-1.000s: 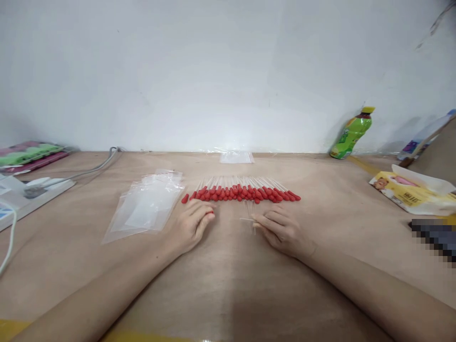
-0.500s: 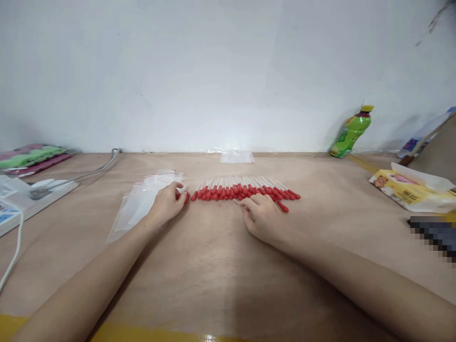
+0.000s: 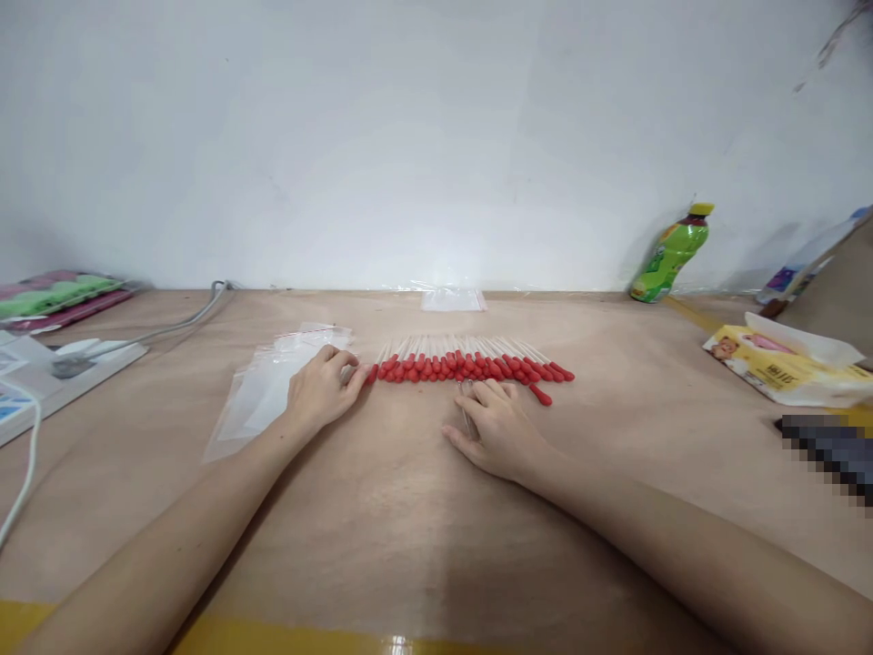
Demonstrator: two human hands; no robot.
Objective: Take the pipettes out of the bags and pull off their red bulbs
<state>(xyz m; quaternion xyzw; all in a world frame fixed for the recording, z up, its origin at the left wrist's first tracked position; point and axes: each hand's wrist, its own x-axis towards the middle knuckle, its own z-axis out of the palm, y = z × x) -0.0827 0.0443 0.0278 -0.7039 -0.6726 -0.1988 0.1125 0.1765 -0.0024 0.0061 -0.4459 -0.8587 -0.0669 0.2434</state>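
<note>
A dense row of glass droppers with red rubber bulbs [image 3: 446, 367] lies mid-table, bulbs towards me and pale stems pointing at the wall. At the row's left end, my left hand [image 3: 327, 387] has its thumb and fingers curled round a dropper; its thumb meets a red bulb there, and the grip is partly hidden. My right hand [image 3: 501, 423], in front of the row, has a thin clear tube [image 3: 468, 421] between its thumb and fingers. Right beside it lies a loose red-bulb dropper [image 3: 541, 395]. Clear zip bags [image 3: 252, 391] lie under and left of my left hand.
A power strip [image 3: 88, 373] with cables stands at the left, before green and pink packs [image 3: 61, 296]. One small bag [image 3: 454, 300] lies by the wall. A green drink bottle [image 3: 672, 253], a yellow tissue pack [image 3: 777, 364] and a pixelated dark object [image 3: 825, 450] are at the right.
My left hand has moved slightly right against the row's end, covering the red bulb seen at its fingers. My right thumb has spread towards me, and more of the clear tube shows.
</note>
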